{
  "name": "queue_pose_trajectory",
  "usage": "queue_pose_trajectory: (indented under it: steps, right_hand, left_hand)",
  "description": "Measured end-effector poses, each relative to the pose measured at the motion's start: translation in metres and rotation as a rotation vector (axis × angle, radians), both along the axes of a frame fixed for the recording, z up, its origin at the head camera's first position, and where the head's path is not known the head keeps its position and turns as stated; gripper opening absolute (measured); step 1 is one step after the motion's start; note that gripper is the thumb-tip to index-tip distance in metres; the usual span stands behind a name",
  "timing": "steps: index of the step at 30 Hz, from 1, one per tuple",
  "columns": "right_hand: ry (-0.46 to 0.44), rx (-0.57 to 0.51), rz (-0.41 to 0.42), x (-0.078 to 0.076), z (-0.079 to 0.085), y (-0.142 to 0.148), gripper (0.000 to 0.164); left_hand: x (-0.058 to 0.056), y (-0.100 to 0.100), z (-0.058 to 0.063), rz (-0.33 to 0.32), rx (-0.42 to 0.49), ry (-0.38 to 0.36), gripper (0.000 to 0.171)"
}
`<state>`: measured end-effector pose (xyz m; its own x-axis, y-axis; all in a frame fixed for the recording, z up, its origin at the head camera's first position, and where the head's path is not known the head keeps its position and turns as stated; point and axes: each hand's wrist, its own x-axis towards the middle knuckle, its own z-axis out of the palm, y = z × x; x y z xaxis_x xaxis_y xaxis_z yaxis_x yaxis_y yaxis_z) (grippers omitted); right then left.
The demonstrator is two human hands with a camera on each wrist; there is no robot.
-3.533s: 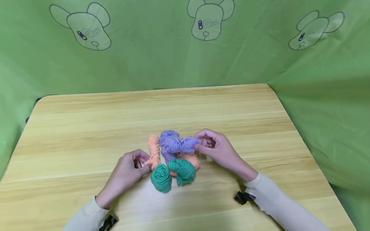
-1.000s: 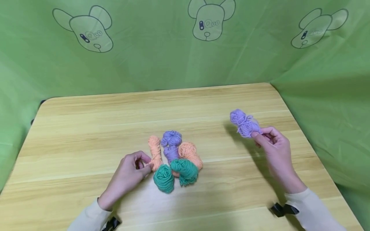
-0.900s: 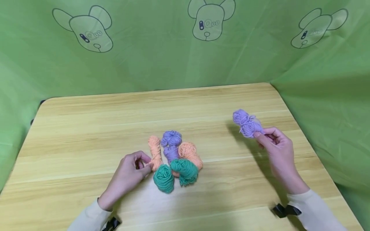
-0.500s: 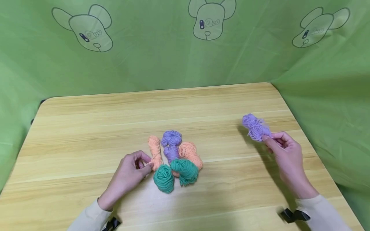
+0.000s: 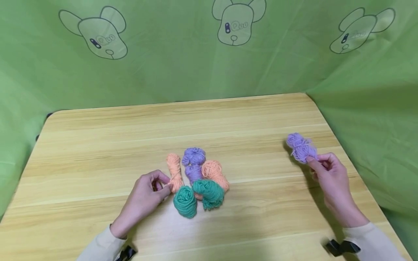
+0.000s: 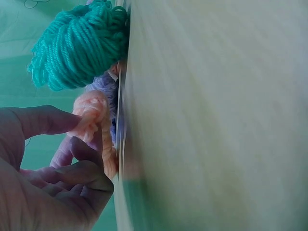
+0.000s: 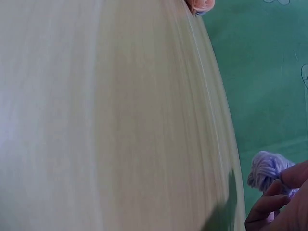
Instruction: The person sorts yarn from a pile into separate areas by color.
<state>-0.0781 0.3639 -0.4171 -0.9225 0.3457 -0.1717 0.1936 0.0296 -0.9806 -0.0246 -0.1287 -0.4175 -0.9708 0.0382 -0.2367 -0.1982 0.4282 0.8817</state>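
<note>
With thumb and fingertips my left hand pinches the near end of a slim peach yarn skein, which lies on the table; the left wrist view shows this pinch on the peach skein up close. My right hand holds a purple yarn skein by its near end, a little above the table at the right. Beside the left hand lie a round green yarn ball, a second green skein, a purple skein and a peach skein, bunched together. The green skein partly covers what lies under it.
The wooden table has a rounded far edge. A green curtain with printed animal heads hangs behind it and along both sides. A black strap device is on the right sleeve, and a similar one on the left.
My right hand has lifted the purple skein off the pile and carried it right, lately also a little nearer to me. The left hand keeps its pinch on the peach skein, almost still.
</note>
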Motion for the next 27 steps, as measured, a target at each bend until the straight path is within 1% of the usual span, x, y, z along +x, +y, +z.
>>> queue_pose_trajectory:
  steps: [6, 8, 13, 20, 24, 27]
  right_hand:
    - [-0.074, 0.033, 0.000, 0.001, -0.005, 0.009, 0.015]
    - [-0.100, 0.070, 0.014, 0.001, -0.007, 0.011, 0.015]
    - [-0.151, 0.202, 0.071, 0.001, -0.010, 0.014, 0.018]
    - [-0.199, 0.434, 0.161, 0.001, -0.009, 0.021, 0.025]
    - [-0.205, 0.514, 0.190, 0.000, -0.009, 0.023, 0.029]
    - [-0.197, 0.540, 0.209, -0.001, -0.010, 0.022, 0.034]
  left_hand:
    - [0.000, 0.001, -0.001, -0.004, 0.010, 0.001, 0.012]
    - [0.000, 0.001, -0.001, -0.006, 0.014, 0.001, 0.012]
    - [-0.001, 0.001, 0.000, -0.002, 0.021, 0.006, 0.013]
    - [-0.002, 0.002, 0.000, 0.008, 0.025, 0.009, 0.013]
    - [-0.001, 0.002, 0.000, 0.012, 0.025, 0.017, 0.013]
    - [0.000, 0.002, -0.001, 0.021, 0.025, 0.022, 0.013]
